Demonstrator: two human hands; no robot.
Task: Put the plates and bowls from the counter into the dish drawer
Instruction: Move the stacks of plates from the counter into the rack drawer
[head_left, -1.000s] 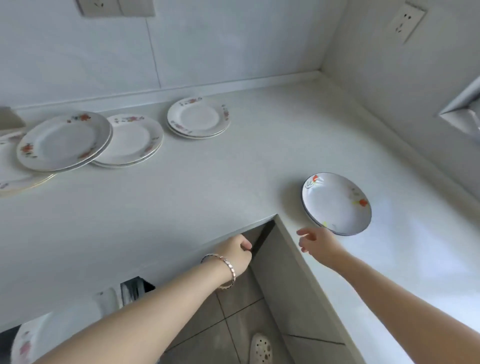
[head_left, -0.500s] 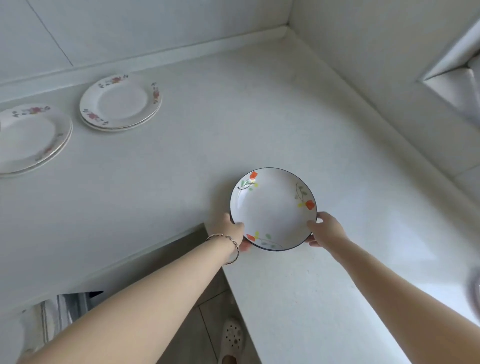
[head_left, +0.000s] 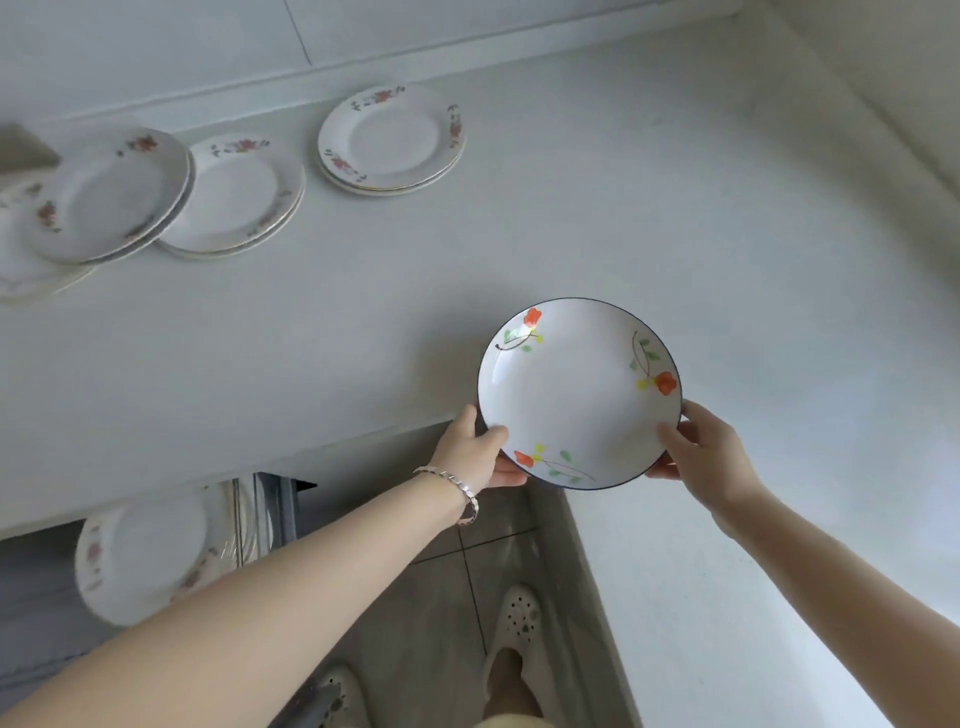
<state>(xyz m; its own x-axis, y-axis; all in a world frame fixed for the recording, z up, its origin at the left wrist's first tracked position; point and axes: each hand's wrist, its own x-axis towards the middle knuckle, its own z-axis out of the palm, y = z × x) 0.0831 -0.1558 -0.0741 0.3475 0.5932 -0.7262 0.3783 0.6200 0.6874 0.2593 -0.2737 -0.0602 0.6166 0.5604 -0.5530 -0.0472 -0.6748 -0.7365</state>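
Two hands hold one bowl (head_left: 579, 392) by opposite rims over the inner corner of the worktop (head_left: 571, 208): the left hand (head_left: 475, 452) grips its near-left edge, the right hand (head_left: 698, 452) its right edge, probably to keep it level. Plates (head_left: 390, 139) wait in stacks at the back. Lower left, the open drawer (head_left: 140, 556) already holds a plate.
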